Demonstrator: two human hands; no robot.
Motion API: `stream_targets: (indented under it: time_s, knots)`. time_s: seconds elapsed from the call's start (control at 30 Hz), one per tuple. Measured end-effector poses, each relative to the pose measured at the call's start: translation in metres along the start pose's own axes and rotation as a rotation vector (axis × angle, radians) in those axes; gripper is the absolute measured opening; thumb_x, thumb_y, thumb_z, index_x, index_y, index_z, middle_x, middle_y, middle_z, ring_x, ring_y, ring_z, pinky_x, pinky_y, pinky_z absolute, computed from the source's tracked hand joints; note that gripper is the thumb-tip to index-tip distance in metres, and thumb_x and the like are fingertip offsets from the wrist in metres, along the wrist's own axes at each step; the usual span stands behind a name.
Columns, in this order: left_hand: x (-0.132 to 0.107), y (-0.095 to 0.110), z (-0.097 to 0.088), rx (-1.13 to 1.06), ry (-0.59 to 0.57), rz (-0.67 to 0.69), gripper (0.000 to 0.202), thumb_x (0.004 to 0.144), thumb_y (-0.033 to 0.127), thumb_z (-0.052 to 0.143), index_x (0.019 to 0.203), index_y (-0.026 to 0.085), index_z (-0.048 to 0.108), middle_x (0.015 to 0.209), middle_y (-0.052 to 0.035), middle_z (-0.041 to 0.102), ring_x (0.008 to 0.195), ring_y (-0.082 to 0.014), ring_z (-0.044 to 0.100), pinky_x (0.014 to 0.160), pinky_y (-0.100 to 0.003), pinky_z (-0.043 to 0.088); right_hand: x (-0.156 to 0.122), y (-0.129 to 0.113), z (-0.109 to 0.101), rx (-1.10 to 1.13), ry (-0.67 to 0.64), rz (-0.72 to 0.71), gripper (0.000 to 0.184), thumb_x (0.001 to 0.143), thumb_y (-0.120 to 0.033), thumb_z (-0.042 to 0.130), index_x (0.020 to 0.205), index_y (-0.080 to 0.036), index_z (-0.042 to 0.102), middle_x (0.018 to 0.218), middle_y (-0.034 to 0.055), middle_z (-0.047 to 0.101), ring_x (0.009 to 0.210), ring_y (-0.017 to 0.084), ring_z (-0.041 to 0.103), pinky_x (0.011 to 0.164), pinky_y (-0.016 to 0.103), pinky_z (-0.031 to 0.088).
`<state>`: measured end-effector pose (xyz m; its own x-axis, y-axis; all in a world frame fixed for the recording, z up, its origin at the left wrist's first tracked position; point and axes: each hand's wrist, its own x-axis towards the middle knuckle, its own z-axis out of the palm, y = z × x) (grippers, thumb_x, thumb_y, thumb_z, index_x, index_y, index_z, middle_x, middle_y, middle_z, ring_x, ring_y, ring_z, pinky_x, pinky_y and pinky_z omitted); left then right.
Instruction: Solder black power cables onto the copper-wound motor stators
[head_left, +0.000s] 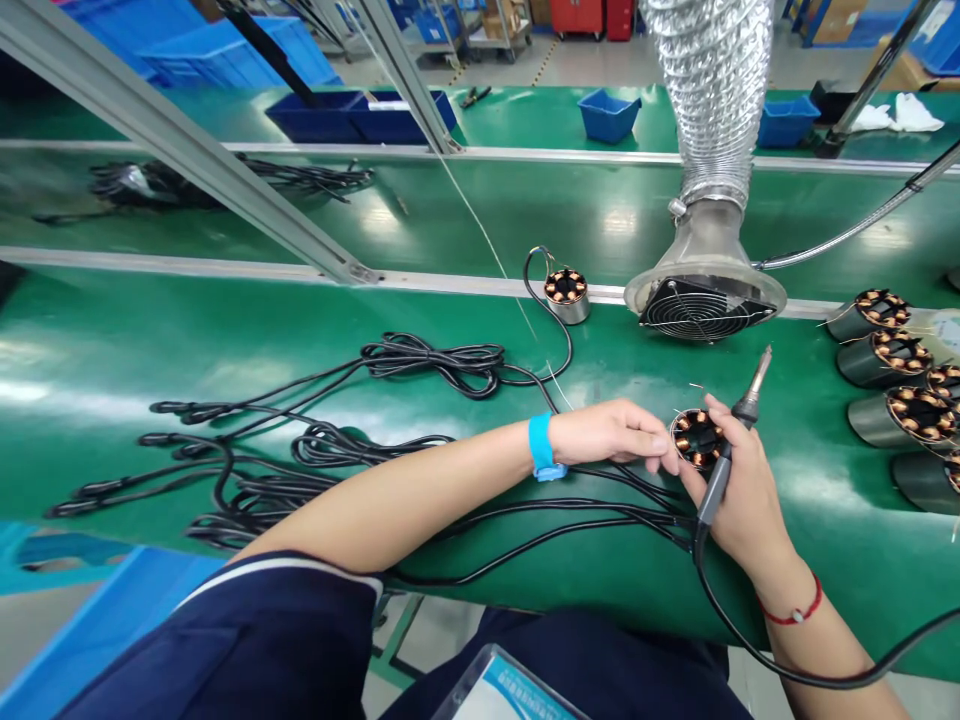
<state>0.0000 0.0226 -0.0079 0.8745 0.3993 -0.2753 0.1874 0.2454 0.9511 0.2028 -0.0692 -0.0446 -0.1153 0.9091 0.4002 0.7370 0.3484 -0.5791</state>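
Note:
My right hand (754, 500) is closed around a soldering iron (715, 492), its metal tip pointing up and away from me. The same hand's thumb and fingers also steady a motor stator (684, 428) with copper windings. My left hand (622, 435) is pinched at the stator's left rim; what lies between its fingertips is too small to make out. Black cables (555, 508) run from the left to beneath my hands. Behind them, another stator (568, 290) stands upright with a black cable beside it.
Coiled black cables (431, 362) lie left on the green bench (225, 320). Several stators (874, 360) stand at the right edge. A fume extractor hood (705, 270) hangs above the bench behind my hands. A slanted metal post (225, 170) crosses the upper left.

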Motion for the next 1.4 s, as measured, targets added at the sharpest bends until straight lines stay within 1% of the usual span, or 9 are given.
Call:
stream_targets:
  time_s: [0.1, 0.23, 0.37, 0.47, 0.57, 0.87, 1.07, 1.23, 1.4]
  knots:
    - [0.007, -0.001, 0.007, -0.015, 0.030, -0.013, 0.030, 0.092, 0.037, 0.053, 0.094, 0.010, 0.067, 0.076, -0.0012, 0.059, 0.054, -0.0059, 0.034, 0.053, -0.022, 0.030, -0.001, 0.007, -0.004, 0.053, -0.029, -0.016, 0.053, 0.092, -0.032, 0.060, 0.139, -0.025, 0.035, 0.147, 0.0166, 0.045, 0.133, 0.030, 0.049, 0.104, 0.053, 0.048]
    - [0.006, -0.004, 0.021, 0.519, 0.094, -0.054, 0.025, 0.084, 0.027, 0.067, 0.105, 0.013, 0.065, 0.092, -0.0038, 0.061, 0.077, -0.0129, 0.053, 0.072, -0.025, 0.043, 0.004, 0.015, -0.014, 0.092, -0.041, -0.021, 0.060, 0.092, -0.032, 0.060, 0.143, -0.025, 0.032, 0.150, 0.0155, 0.042, 0.140, 0.030, 0.042, 0.109, 0.054, 0.044]
    - [0.003, -0.007, 0.037, 0.929, 0.097, -0.115, 0.010, 0.083, 0.018, 0.062, 0.092, 0.017, 0.065, 0.101, -0.0056, 0.062, 0.085, -0.0177, 0.058, 0.076, -0.028, 0.045, 0.008, 0.017, -0.023, 0.169, 0.006, -0.057, 0.063, 0.088, -0.028, 0.063, 0.144, -0.025, 0.034, 0.145, 0.0137, 0.049, 0.140, 0.030, 0.042, 0.113, 0.056, 0.038]
    - [-0.003, 0.003, 0.038, 0.797, 0.151, -0.081, 0.004, 0.081, 0.014, 0.060, 0.083, 0.016, 0.062, 0.083, -0.0009, 0.061, 0.071, -0.0129, 0.053, 0.066, -0.024, 0.041, 0.006, 0.009, -0.028, 0.219, 0.175, -0.013, 0.050, 0.089, -0.023, 0.061, 0.135, -0.026, 0.043, 0.122, 0.0095, 0.066, 0.120, 0.026, 0.061, 0.106, 0.051, 0.046]
    - [-0.015, 0.017, 0.030, 0.493, 0.186, -0.076, 0.010, 0.083, 0.025, 0.060, 0.081, 0.016, 0.059, 0.058, 0.0065, 0.044, 0.052, -0.0080, 0.035, 0.053, -0.021, 0.029, 0.003, -0.009, -0.031, 0.269, 0.284, 0.047, 0.041, 0.090, -0.018, 0.061, 0.128, -0.027, 0.048, 0.096, 0.0026, 0.073, 0.092, 0.019, 0.070, 0.092, 0.041, 0.055]
    - [-0.025, 0.024, 0.016, 0.043, 0.170, 0.059, 0.028, 0.082, 0.041, 0.062, 0.084, 0.013, 0.060, 0.069, 0.0002, 0.059, 0.061, -0.0094, 0.046, 0.060, -0.022, 0.035, 0.012, -0.056, -0.027, 0.784, 0.181, 0.105, 0.039, 0.093, -0.012, 0.055, 0.126, -0.032, 0.048, 0.097, -0.0015, 0.069, 0.076, 0.011, 0.070, 0.069, 0.025, 0.062]
    - [-0.023, 0.021, 0.012, 0.047, 0.108, 0.093, 0.025, 0.085, 0.039, 0.062, 0.086, 0.014, 0.060, 0.067, 0.0012, 0.058, 0.062, -0.0097, 0.047, 0.066, -0.024, 0.040, 0.018, -0.055, -0.024, 0.807, 0.184, 0.102, 0.037, 0.092, -0.013, 0.058, 0.123, -0.031, 0.050, 0.090, -0.0029, 0.070, 0.068, 0.010, 0.069, 0.064, 0.023, 0.060]
    - [-0.020, 0.020, 0.021, 0.263, 0.231, 0.232, 0.029, 0.094, 0.034, 0.046, 0.091, 0.012, 0.064, 0.083, -0.0041, 0.060, 0.079, -0.0136, 0.054, 0.078, -0.027, 0.044, 0.012, -0.048, -0.017, 0.658, 0.196, 0.117, 0.041, 0.090, -0.012, 0.061, 0.125, -0.028, 0.049, 0.094, -0.0002, 0.069, 0.087, 0.014, 0.068, 0.082, 0.030, 0.058]
    - [-0.019, 0.020, 0.033, 0.451, 0.310, 0.218, 0.040, 0.098, 0.035, 0.034, 0.077, 0.014, 0.060, 0.077, -0.0034, 0.056, 0.073, -0.0135, 0.053, 0.075, -0.026, 0.044, 0.008, -0.046, -0.010, 0.603, 0.175, 0.060, 0.049, 0.088, -0.008, 0.061, 0.129, -0.030, 0.047, 0.100, 0.0011, 0.064, 0.085, 0.013, 0.066, 0.077, 0.028, 0.059]
